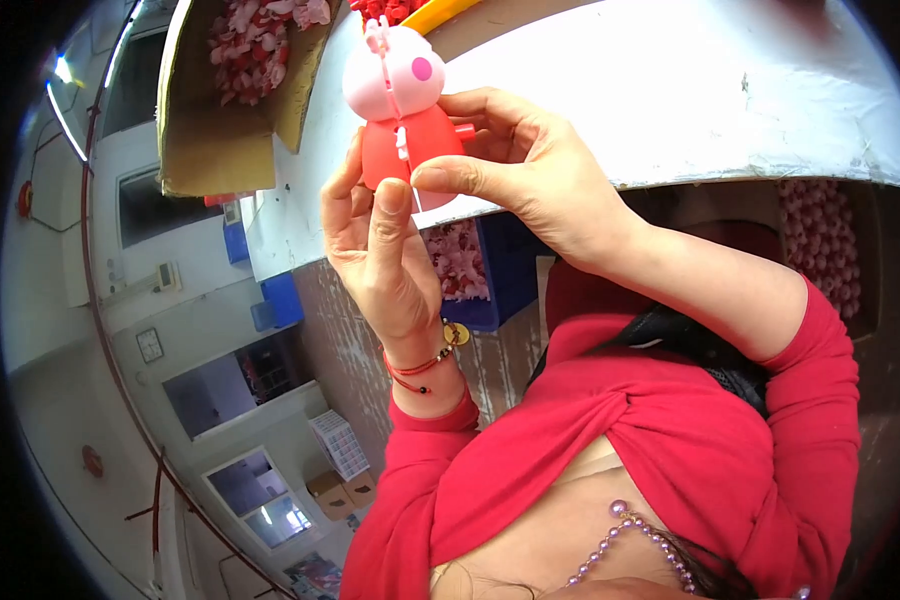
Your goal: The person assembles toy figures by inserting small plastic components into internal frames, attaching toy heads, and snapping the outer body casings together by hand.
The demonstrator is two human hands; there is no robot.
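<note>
Between my hands, over the table's near edge, is a toy figure [375, 88] with a pale pink head, a bright pink round spot and a red body. A seam runs down its middle, showing a narrow gap and small pale pieces along it. My left hand [375, 235], with a beaded red cord bracelet [415, 370] at the wrist, grips the lower body with thumb and fingers. From the other side my right hand [530, 165] closes on the body, thumb pressed near the seam. A short red peg [465, 131] juts from the body beside its fingers. Some right fingertips are hidden behind the toy.
The white tabletop [630, 90] spreads beyond my hands. On its left stands an open cardboard box [210, 150] of pink pieces. A yellow tray [440, 14] with red pieces is at the back. Below the table are a blue crate [510, 275] and more pink parts [820, 240].
</note>
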